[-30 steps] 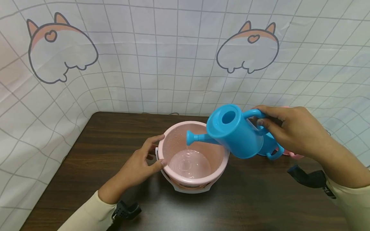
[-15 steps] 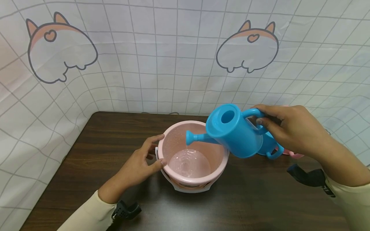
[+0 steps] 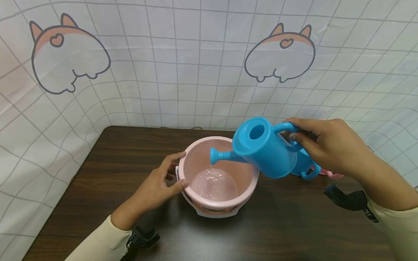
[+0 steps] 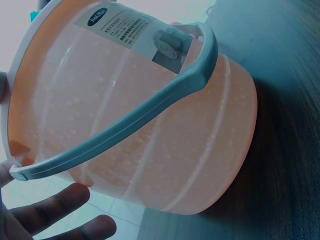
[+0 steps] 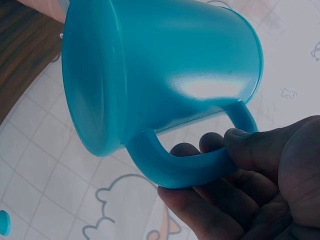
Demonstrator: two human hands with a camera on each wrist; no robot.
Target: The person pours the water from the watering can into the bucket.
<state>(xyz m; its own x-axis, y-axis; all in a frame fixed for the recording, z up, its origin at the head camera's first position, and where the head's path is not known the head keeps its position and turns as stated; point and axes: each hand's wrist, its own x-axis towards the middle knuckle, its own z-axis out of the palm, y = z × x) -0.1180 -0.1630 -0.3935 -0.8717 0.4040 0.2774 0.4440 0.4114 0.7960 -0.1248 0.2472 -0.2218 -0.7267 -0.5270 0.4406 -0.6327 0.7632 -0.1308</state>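
My right hand (image 3: 333, 146) grips the handle of a blue watering can (image 3: 271, 152), with fingers and thumb curled round it in the right wrist view. The can tilts left, its spout (image 3: 217, 156) over a pink bucket (image 3: 218, 204). A thin stream falls from the spout into the shallow water (image 3: 215, 186) in the bucket. My left hand (image 3: 160, 185) touches the bucket's left rim with thumb and index fingertip. Two more fingers (image 4: 55, 205) extend beside the bucket's wall in the left wrist view. The bucket's pale handle (image 4: 130, 122) hangs down its side.
A second blue cup or can (image 3: 310, 170) with a handle stands behind the watering can, partly hidden. Next to it is a pink item (image 3: 333, 175), mostly covered by my right hand. The dark wooden table (image 3: 114, 170) meets a white grid-patterned curtain (image 3: 183, 72) at the back.
The ripples in the bucket's water have shifted under the falling stream. The watering can has moved very slightly left, while my left hand and the bucket stay in place.
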